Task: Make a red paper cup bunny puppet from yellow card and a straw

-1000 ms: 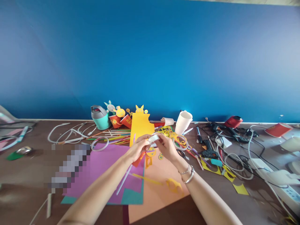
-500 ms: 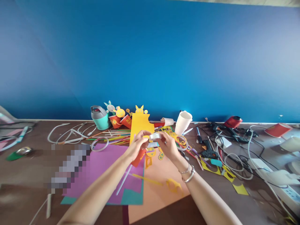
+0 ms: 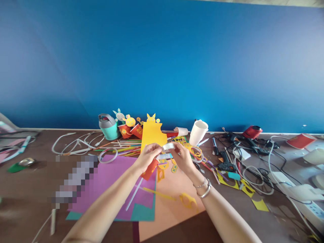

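My left hand (image 3: 146,157) and my right hand (image 3: 182,158) meet above the table, just in front of a standing yellow paper sheet (image 3: 152,135). Between them is a small roll of clear tape (image 3: 168,146). My right hand's fingers pinch the roll. The fingertips of my left hand are pinched at its left side, apparently on the tape's loose end. A red paper cup (image 3: 150,168) with yellow cut-outs lies under my left hand. My right wrist wears silver bracelets (image 3: 204,188).
Purple paper (image 3: 106,182), orange paper (image 3: 172,199) and yellow scissors (image 3: 188,200) lie near me. Behind stand a teal jug (image 3: 108,126), decorated red cups (image 3: 130,129) and a white cup (image 3: 198,131). Cables, a glue gun (image 3: 224,160) and a power strip (image 3: 301,194) crowd the right.
Both hands have risen slightly and the tape roll has shifted a little to the right, opening a short gap between my left fingertips and the roll.
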{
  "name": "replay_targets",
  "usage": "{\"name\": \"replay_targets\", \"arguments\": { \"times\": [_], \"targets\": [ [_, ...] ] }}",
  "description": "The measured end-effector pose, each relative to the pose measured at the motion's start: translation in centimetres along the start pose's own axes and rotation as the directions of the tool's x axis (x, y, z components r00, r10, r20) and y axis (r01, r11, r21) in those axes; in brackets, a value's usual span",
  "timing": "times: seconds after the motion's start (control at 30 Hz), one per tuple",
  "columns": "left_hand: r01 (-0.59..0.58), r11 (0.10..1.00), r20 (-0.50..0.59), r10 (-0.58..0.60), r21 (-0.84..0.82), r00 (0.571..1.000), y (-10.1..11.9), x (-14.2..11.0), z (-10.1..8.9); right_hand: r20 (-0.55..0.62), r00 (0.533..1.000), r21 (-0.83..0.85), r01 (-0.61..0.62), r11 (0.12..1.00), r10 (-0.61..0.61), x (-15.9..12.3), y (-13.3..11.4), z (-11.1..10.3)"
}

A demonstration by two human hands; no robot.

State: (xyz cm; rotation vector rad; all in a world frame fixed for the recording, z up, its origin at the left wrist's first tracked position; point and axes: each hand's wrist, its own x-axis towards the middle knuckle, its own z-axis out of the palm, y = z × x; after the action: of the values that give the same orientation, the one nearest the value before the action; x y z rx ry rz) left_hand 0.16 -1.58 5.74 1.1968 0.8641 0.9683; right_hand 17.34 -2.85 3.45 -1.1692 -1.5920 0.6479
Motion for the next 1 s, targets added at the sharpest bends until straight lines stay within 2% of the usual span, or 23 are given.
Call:
{"name": "replay_targets", "arguments": {
  "times": [0.1,0.2,0.4,0.67,0.73,0.83,0.93,1.0],
  "targets": [
    [-0.014,0.993,-0.014,0.013,-0.114,1.000,-0.2,0.1,-0.1,0.030,0.995,0.168,-0.094,0.981,0.091,0.0,0.3,0.4],
    [-0.004,0.978,-0.033,-0.003,-0.210,0.999,-0.3,0.2,0.0,0.057,0.992,0.256,-0.126,0.958,0.115,0.0,0.6,0.5],
    [0.017,0.966,-0.032,-0.026,-0.256,0.999,0.0,0.1,0.2,0.035,0.995,0.226,-0.103,0.969,0.098,0.0,0.9,0.4],
    [-0.004,0.970,-0.016,0.000,-0.245,1.000,0.3,0.0,0.0,0.122,0.991,0.272,-0.094,0.958,0.063,-0.2,-0.3,-0.2],
    [-0.047,0.988,-0.038,0.042,-0.147,0.998,0.5,0.0,-0.1,0.116,0.992,0.214,-0.082,0.973,0.058,-0.2,-0.4,-0.4],
    [-0.140,0.969,-0.070,0.157,0.203,0.985,0.7,0.2,-0.6,0.051,0.997,0.073,-0.066,0.995,0.062,0.2,0.1,-0.6],
    [-0.169,0.798,-0.041,0.236,0.578,0.971,0.2,0.6,-1.5,-0.053,0.995,-0.113,-0.091,0.989,0.086,0.7,1.4,-0.9],
    [-0.126,0.609,-0.047,0.259,0.783,0.965,-0.5,0.9,-2.2,-0.052,0.990,-0.271,-0.139,0.953,0.129,0.9,2.5,-1.1]
  ]
}}
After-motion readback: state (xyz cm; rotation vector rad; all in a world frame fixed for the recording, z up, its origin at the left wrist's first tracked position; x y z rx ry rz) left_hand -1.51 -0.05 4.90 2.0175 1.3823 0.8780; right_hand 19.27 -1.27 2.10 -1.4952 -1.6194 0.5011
